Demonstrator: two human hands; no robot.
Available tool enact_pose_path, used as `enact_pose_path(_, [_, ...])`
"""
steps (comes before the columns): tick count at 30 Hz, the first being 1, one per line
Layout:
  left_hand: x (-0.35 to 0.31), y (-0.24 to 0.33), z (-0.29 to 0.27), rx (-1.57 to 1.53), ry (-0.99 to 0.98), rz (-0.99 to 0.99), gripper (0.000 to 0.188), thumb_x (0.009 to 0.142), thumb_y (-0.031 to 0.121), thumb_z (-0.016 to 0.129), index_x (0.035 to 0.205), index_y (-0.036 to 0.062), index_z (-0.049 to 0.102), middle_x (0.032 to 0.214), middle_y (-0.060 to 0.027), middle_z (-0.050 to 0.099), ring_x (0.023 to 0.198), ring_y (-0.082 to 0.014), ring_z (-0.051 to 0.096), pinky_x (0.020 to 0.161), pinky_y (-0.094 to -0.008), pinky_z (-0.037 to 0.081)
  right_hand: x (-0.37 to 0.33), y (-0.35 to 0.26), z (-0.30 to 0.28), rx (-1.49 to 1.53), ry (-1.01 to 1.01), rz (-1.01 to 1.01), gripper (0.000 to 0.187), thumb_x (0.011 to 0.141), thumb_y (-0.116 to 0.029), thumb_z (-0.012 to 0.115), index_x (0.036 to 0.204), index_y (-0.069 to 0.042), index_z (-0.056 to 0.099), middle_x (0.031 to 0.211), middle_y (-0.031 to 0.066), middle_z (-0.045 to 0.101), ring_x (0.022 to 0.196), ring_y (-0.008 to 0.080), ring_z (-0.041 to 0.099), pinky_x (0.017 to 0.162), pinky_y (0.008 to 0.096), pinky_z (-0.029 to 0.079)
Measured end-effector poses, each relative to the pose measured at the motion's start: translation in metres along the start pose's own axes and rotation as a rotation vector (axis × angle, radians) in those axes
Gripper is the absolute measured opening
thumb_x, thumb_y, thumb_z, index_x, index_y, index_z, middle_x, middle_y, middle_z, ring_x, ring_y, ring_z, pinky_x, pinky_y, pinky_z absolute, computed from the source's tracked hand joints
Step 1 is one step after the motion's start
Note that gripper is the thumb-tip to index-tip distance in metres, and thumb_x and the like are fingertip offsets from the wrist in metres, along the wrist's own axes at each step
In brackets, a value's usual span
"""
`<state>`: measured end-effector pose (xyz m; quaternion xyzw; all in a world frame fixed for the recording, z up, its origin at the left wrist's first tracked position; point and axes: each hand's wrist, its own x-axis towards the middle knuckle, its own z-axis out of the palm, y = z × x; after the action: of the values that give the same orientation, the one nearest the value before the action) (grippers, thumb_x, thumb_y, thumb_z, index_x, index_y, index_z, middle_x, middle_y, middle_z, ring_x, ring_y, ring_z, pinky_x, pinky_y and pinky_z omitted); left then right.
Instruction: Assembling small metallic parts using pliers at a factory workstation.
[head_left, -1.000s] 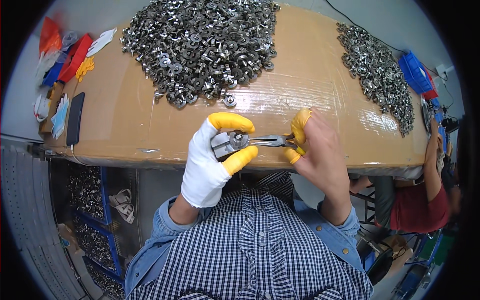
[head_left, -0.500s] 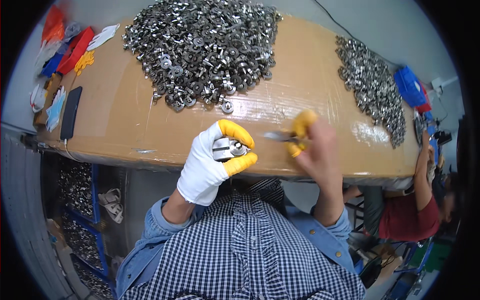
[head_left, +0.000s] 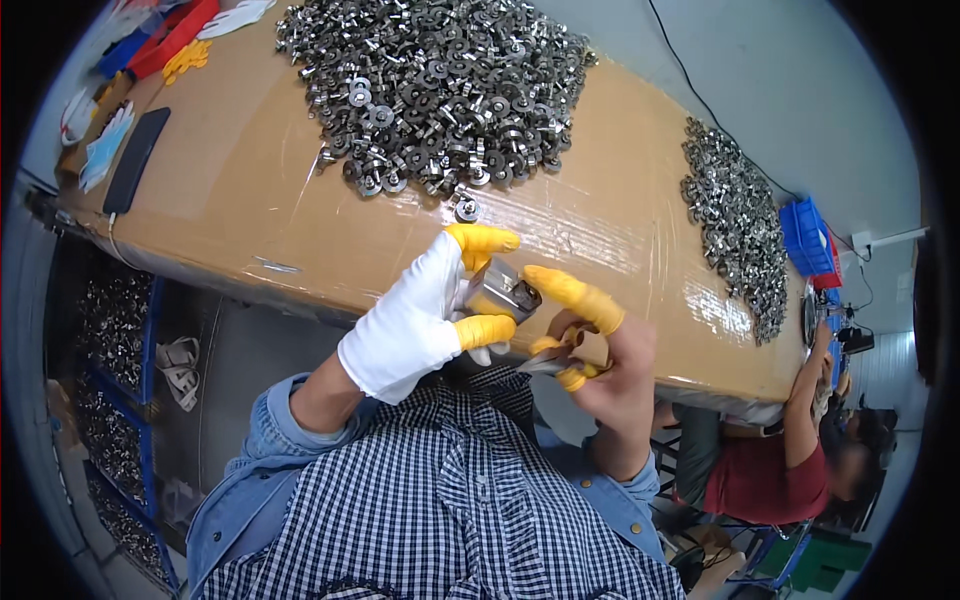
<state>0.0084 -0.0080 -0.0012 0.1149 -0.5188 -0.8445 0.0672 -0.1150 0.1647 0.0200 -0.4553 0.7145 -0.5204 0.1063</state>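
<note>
My left hand point(head_left: 405, 325), in a white glove with yellow finger covers, is closed around a squarish silver metal block point(head_left: 497, 288) above the near edge of the table. A dark end of the block faces right. Bare apart from yellow finger covers, my right hand point(head_left: 620, 370) grips a pointed metal tool point(head_left: 543, 365) whose kind I cannot make out, tip to the left. Its forefinger reaches the block's right end; whether it touches is unclear. Beyond my hands a big heap of small silver metal parts point(head_left: 440, 100) lies on the cardboard-covered table point(head_left: 230, 190), one part point(head_left: 466, 209) at its front.
A second heap of parts point(head_left: 735, 220) lies at right, near a blue basket point(head_left: 803, 235). A dark phone point(head_left: 137, 160) with a cable, masks point(head_left: 103, 150) and a red bin point(head_left: 172, 38) are at left. Blue trays of parts point(head_left: 115, 330) stand below. A person in red point(head_left: 765, 475) sits at right.
My right hand has come left with the pointed tool, up to the metal block. The block has turned in my left hand, its dark end now facing right. The view has shifted slightly.
</note>
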Motion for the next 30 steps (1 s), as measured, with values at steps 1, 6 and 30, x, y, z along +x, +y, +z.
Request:
enact_pose_path(1, [0.0, -0.001, 0.001, -0.009, 0.011, 0.024, 0.064, 0.072, -0.01, 0.065, 0.128, 0.006, 0.04, 0.114, -0.0102, 0.05, 0.083, -0.0145, 0.055, 0.072, -0.0224, 0.048, -0.002, 0.001, 0.0, -0.053, -0.048, -0.039, 0.044, 0.067, -0.002, 0.073, 0.11, 0.002, 0.064, 0.079, 0.0043, 0.065, 0.063, 0.01, 0.053, 0.056, 0.0198, 0.041])
enact_pose_path(6, [-0.001, -0.002, 0.0, 0.035, 0.014, 0.036, 0.062, 0.071, -0.011, 0.066, 0.125, 0.0059, 0.041, 0.11, -0.0083, 0.05, 0.085, -0.0146, 0.055, 0.072, -0.0229, 0.048, -0.004, -0.005, 0.0, -0.008, -0.033, 0.008, 0.045, 0.062, 0.001, 0.071, 0.107, -0.001, 0.067, 0.079, 0.0026, 0.066, 0.061, 0.0105, 0.053, 0.056, 0.021, 0.042])
enact_pose_path(30, [-0.009, 0.005, 0.002, 0.337, 0.035, 0.085, 0.049, 0.069, 0.002, 0.076, 0.112, 0.0014, 0.051, 0.101, -0.0093, 0.056, 0.088, -0.0184, 0.057, 0.081, -0.0296, 0.049, 0.025, 0.014, 0.009, 0.216, -0.11, -0.06, 0.02, 0.064, -0.001, 0.078, 0.081, -0.002, 0.067, 0.076, 0.0018, 0.059, 0.062, 0.0096, 0.044, 0.054, 0.0208, 0.035])
